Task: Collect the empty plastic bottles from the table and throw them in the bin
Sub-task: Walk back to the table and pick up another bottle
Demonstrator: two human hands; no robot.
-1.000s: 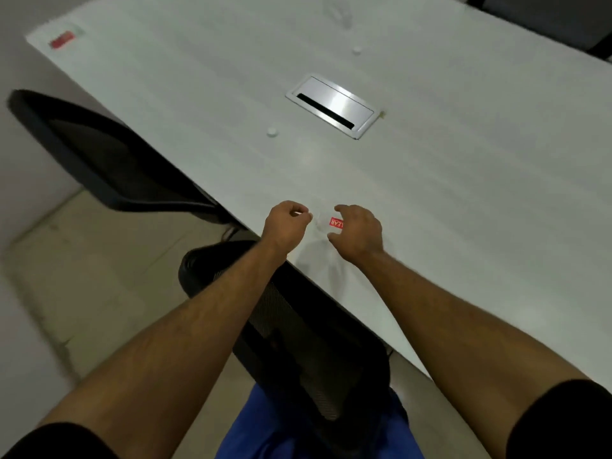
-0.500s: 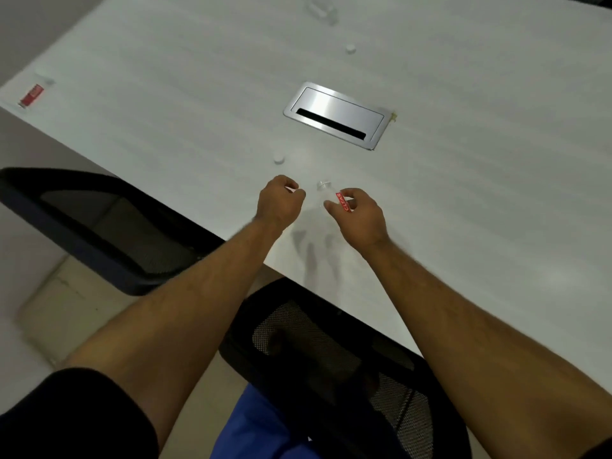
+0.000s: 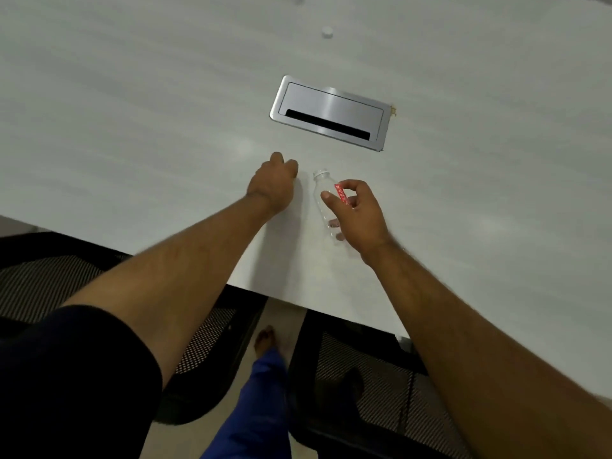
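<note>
I'm holding the clear bottle (image 3: 326, 207) in my right grip (image 3: 359, 215), fingers wrapped around its label for carrying; my left grip (image 3: 275, 183) is curled empty-looking, resting on the worktop (image 3: 132, 111) mid-frame.

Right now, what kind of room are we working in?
Probably an office meeting room: a long pale table with a metal cable hatch set into it, and black mesh chairs pushed up to its edge.
</note>
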